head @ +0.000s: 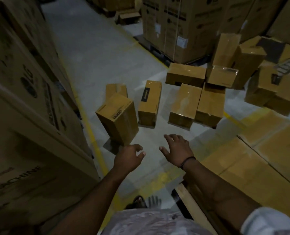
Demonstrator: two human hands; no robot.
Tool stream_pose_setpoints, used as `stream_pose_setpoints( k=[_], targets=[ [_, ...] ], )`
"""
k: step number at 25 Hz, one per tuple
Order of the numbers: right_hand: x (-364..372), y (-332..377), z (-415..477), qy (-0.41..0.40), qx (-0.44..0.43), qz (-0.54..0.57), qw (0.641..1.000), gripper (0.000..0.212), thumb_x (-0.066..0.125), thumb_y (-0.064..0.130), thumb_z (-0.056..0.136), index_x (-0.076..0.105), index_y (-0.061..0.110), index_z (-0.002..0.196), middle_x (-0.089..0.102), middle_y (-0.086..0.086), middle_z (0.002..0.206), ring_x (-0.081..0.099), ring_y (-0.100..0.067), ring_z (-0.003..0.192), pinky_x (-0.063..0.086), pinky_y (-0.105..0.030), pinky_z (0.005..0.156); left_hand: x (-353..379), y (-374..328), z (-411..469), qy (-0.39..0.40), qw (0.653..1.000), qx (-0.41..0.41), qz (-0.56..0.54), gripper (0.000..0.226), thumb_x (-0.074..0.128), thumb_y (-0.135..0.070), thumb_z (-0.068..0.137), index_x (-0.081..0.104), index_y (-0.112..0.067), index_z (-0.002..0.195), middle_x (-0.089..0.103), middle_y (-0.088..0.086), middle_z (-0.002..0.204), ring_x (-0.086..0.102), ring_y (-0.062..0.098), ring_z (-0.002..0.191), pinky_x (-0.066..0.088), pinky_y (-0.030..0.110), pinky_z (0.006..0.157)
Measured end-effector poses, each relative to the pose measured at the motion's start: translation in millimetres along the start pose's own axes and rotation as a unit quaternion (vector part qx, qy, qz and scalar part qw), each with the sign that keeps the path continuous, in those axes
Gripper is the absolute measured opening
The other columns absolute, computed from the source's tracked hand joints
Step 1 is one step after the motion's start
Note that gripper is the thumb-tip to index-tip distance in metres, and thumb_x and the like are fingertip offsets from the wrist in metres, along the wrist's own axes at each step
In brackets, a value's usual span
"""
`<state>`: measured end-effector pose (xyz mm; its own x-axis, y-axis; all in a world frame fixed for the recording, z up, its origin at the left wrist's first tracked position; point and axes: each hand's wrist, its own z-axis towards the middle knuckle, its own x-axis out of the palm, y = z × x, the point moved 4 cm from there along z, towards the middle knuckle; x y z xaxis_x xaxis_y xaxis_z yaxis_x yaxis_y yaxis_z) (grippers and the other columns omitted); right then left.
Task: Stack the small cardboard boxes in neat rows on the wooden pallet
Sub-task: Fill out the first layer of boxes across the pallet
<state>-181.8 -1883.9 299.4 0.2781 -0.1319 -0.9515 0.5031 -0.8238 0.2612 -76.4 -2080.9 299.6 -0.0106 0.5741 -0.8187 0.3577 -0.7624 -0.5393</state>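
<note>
Concrete floor (pixel 93 56), five small boxes (pixel 149 102) nearest; left hand (pixel 129 158) and right hand (pixel 176 150) empty, fingers loose

The floor (pixel 93 48) is grey and smooth, with a yellow line (pixel 92 133) painted along it. Very big brown boxes (pixel 22 99) make a tall wall on the left. More big boxes (pixel 174 28) sit on a dark base (pixel 159 51) far back. The light is dim.
</note>
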Motion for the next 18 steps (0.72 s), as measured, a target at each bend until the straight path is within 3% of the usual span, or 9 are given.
stream_pose_setpoints(
  k=[5, 9, 12, 18],
  targets=[
    [0.7, 56.4, 85.5, -0.013, -0.009, 0.02, 1.0, 0.067, 0.042, 0.062, 0.098, 0.036, 0.024, 0.153, 0.042, -0.009, 0.153, 0.037, -0.033, 0.138, 0.036, -0.049, 0.108, -49.6, 56.7, 47.5, 0.008, 0.999, -0.023, 0.022, 0.039, 0.06, -0.052, 0.096, 0.073, -0.024, 0.121, 0.072, -0.002, 0.121, 0.065, 0.021, 0.111, 0.046, 0.028, 0.08],
    [-1.0, 90.7, 135.9, -0.022, -0.021, 0.027, 0.999, 0.067, 0.046, 0.06, 0.097, 0.037, 0.025, 0.152, 0.032, -0.011, 0.157, 0.026, -0.035, 0.143, 0.034, -0.052, 0.111, -75.9, 80.1, 78.4, 0.002, 0.999, -0.043, -0.03, 0.03, 0.061, -0.046, 0.096, 0.076, -0.019, 0.098, 0.075, 0.008, 0.104, 0.068, 0.028, 0.097, 0.057, 0.039, 0.082],
    [2.8, 107.5, 180.9, -0.005, -0.042, 0.015, 0.999, 0.066, 0.048, 0.061, 0.095, 0.038, 0.026, 0.151, 0.022, -0.012, 0.162, 0.019, -0.038, 0.146, 0.033, -0.054, 0.112, -83.8, 98.5, 100.7, -0.026, 0.995, -0.062, -0.068, 0.036, 0.057, -0.053, 0.094, 0.076, -0.024, 0.103, 0.075, 0.001, 0.101, 0.069, 0.022, 0.092, 0.058, 0.041, 0.081],
    [35.6, 140.4, 309.3, 0.051, -0.1, 0.004, 0.994, 0.067, 0.048, 0.06, 0.095, 0.035, 0.026, 0.152, 0.019, -0.015, 0.163, 0.02, -0.04, 0.146, 0.032, -0.056, 0.113, -71.7, 161.2, 158.2, 0.001, 0.981, -0.164, -0.107, 0.037, 0.064, -0.05, 0.096, 0.071, -0.022, 0.12, 0.072, -0.004, 0.115, 0.066, 0.018, 0.106, 0.054, 0.036, 0.09]
  ],
)
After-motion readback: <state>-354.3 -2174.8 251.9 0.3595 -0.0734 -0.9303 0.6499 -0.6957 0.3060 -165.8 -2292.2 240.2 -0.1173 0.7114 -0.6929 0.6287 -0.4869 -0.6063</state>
